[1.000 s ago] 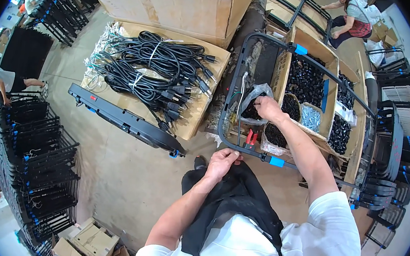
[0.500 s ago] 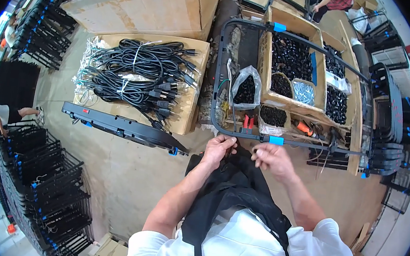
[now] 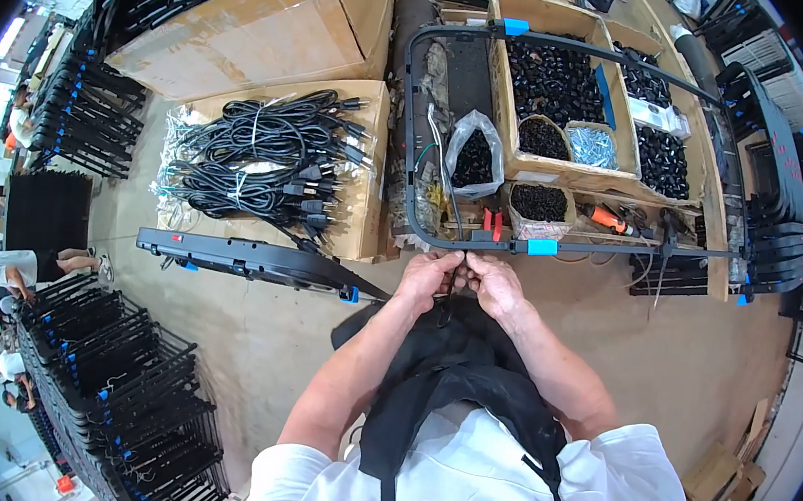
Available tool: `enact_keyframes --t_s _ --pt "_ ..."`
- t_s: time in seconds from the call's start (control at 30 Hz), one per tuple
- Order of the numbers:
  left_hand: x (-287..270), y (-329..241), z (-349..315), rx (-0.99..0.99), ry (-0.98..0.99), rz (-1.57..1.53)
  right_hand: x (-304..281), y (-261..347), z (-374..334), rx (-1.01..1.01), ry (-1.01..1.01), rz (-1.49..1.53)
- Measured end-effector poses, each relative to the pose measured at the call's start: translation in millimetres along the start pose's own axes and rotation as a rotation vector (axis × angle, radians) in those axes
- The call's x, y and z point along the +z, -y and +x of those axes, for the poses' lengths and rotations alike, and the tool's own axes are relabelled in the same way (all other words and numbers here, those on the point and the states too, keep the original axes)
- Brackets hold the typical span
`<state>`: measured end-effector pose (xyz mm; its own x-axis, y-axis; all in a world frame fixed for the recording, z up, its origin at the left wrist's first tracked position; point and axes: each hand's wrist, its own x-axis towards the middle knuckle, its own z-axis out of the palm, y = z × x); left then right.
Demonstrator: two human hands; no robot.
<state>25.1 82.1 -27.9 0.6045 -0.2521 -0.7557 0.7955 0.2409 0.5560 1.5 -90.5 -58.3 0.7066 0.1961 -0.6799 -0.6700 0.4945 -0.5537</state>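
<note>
My left hand (image 3: 428, 279) and my right hand (image 3: 496, 285) meet just below the near bar of a black tubular frame (image 3: 407, 124). Fingers of the left hand close round a black cord (image 3: 445, 312), whose lower part hangs over my dark apron. Right beside it, the right hand's fingertips are pinched together at the cord's upper end; what they hold is too small to make out. Blue clips (image 3: 541, 247) sit on the frame's bars. Just beyond the near bar stand red clamp-like pieces (image 3: 492, 223) and a bag of small black parts (image 3: 538, 203).
A wooden bin (image 3: 566, 178) holds black parts and silver screws. An orange-handled tool (image 3: 608, 218) lies beside it. Bundled black power cords (image 3: 264, 163) rest on cardboard at left, behind a long black panel (image 3: 245, 254). Stacked black frames (image 3: 125, 368) and a person (image 3: 18, 269) are farther left.
My right hand has moved left to join the left hand at the cord, its fingertips now beside the left's. The whole view has shifted slightly.
</note>
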Motion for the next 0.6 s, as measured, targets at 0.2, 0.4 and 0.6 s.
enact_keyframes --t_s 0.2,0.4,0.6 --pt "5.4 -7.1 -7.0 -0.009 0.005 -0.022 7.4 12.3 -9.9 -0.017 0.101 -0.087" --pt "-4.0 5.9 -7.0 0.139 -0.050 0.148 58.2 93.0 -65.2 -0.352 0.036 -1.330" --pt "0.7 39.6 -25.8 0.479 -0.231 0.333 106.5 122.4 -49.7 -0.862 0.670 -1.918"
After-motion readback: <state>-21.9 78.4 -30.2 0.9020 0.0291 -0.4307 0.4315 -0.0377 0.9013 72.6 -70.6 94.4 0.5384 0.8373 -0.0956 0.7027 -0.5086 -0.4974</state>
